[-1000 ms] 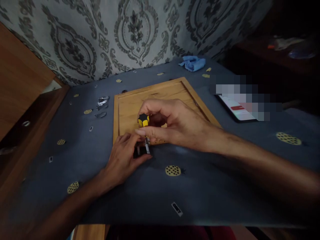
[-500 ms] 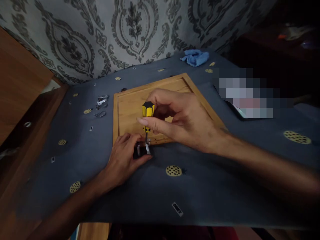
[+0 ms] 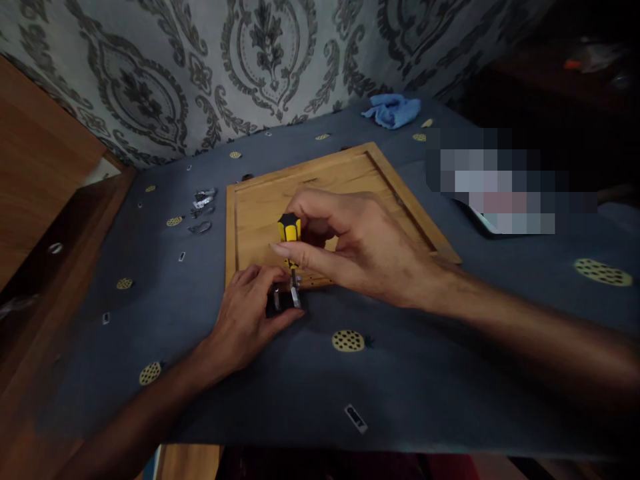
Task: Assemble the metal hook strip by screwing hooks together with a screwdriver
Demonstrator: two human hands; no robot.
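My right hand [image 3: 360, 250] is closed around a yellow and black screwdriver [image 3: 289, 229], thumb and fingers pinching its handle. The shaft points down, and its lower end meets a small dark piece with shiny metal parts [image 3: 286, 300] at the near edge of a wooden board [image 3: 270, 200]. My left hand [image 3: 249, 303] grips that piece from the left, fingers on its far side and thumb along its near side. Where exactly the screwdriver's tip sits is too small to tell.
Several small metal pieces [image 3: 203, 207] lie left of the board on the dark tablecloth [image 3: 250, 400]. A blue cloth [image 3: 393, 111] is at the back. On the right lies a flat device [image 3: 487, 223], mostly blurred out. A patterned wall covering [image 3: 265, 53] stands behind the table.
The screwdriver's handle has tilted slightly left and lowered, with my right hand shifting slightly down. My left hand and the dark piece have hardly moved.
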